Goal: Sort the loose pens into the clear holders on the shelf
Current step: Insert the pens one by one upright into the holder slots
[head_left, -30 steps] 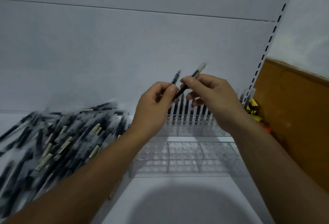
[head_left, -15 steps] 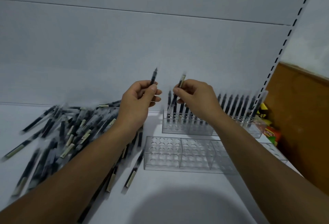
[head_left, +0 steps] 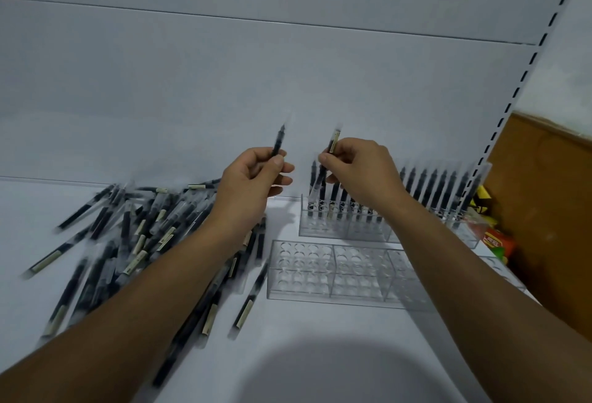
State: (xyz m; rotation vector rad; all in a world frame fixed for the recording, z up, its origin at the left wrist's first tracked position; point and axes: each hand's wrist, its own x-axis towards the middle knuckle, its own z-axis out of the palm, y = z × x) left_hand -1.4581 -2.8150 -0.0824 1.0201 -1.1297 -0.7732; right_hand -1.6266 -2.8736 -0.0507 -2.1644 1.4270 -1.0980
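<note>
My left hand (head_left: 254, 178) grips a black pen (head_left: 278, 143) upright, its tip pointing up. My right hand (head_left: 358, 168) pinches a second pen (head_left: 331, 143) with a beige label, held upright over the left end of the rear clear holder (head_left: 323, 226). That holder carries a row of black pens (head_left: 432, 188) standing in its holes. A second clear holder (head_left: 333, 269) lies nearer me with no pens in its visible holes. A large pile of loose pens (head_left: 141, 236) is spread across the white shelf to the left, partly under my left forearm.
The white shelf back panel (head_left: 288, 82) rises close behind the holders. A slotted upright (head_left: 512, 95) and a brown board (head_left: 551, 210) close off the right side. Colourful packets (head_left: 493, 239) sit by the rear holder's right end. A single pen (head_left: 248, 300) lies just left of the near holder.
My hands have separated, each carrying its own pen. The right hand has moved down to the rear holder's left end. The view has shifted, showing more of the shelf.
</note>
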